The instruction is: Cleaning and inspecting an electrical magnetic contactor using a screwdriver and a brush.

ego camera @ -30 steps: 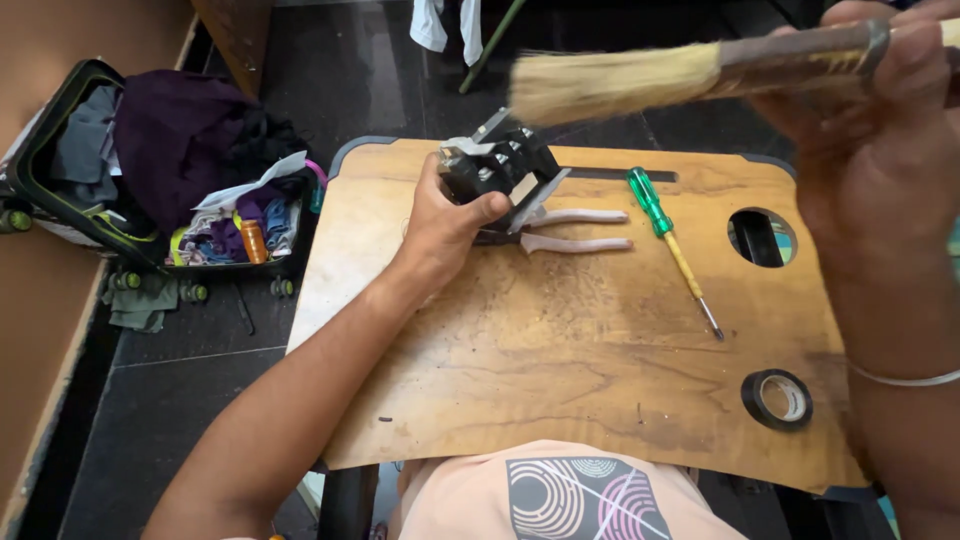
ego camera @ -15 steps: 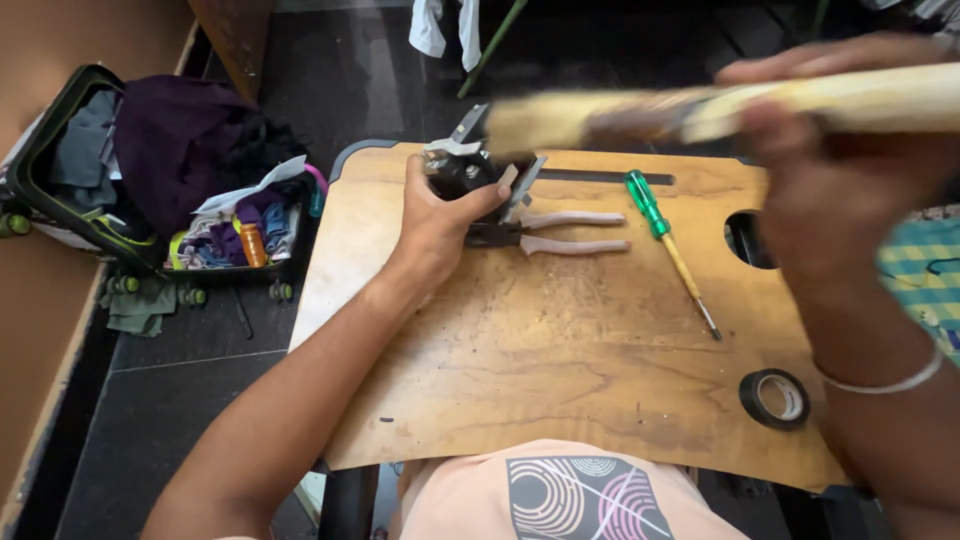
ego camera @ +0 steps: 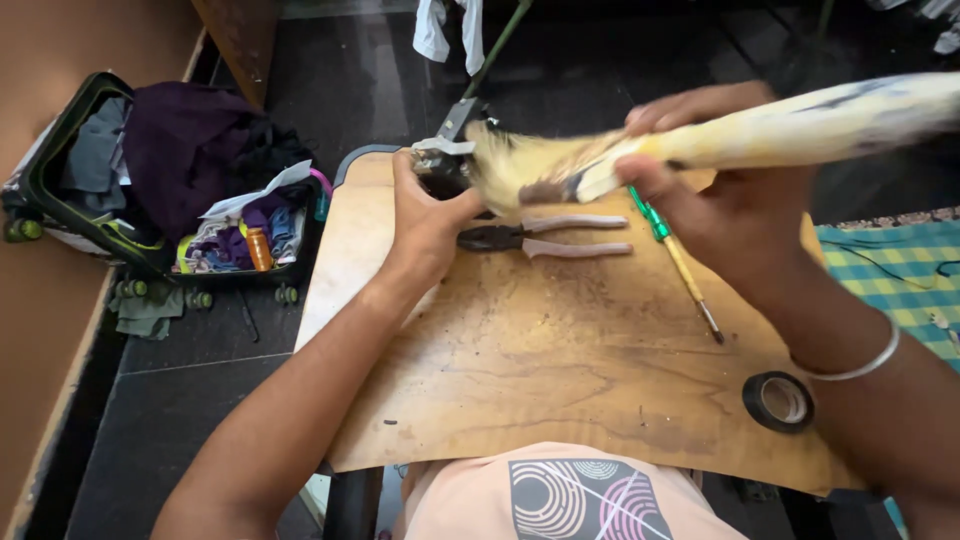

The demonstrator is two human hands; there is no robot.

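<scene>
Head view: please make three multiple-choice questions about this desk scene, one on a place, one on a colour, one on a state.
1. Where does the tape roll lie on the wooden board?
A. near corner on the person's right
B. far left corner
C. under the pliers

2. What colour is the screwdriver handle?
A. red
B. green
C. black

3. What is the right hand doing?
A. resting flat on the board
B. gripping a brush
C. holding the pliers

Answers: 1 A, the roll sits alone by the near right edge. 2 B, the handle beside the pliers is green. 3 B, its fingers wrap the brush, whose bristles meet the black part in the left hand.
</scene>
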